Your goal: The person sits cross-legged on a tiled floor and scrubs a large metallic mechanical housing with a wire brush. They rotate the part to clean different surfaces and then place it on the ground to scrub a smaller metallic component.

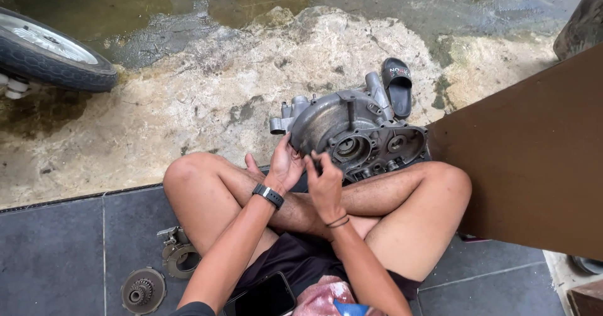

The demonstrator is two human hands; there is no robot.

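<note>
A grey metal engine casing leans against my crossed legs, its open side with round bearing holes facing me. My left hand, with a black watch on the wrist, rests its fingers on the casing's left edge. Close beside it is my right hand, with dark bands on the wrist, fingers curled near the casing's lower left rim. Whether a small part sits between my fingers is too small to tell.
A round gear plate and a metal clutch part lie on the dark tiles at my left. A phone rests on my lap. A black sandal lies behind the casing, a wheel far left, a brown board right.
</note>
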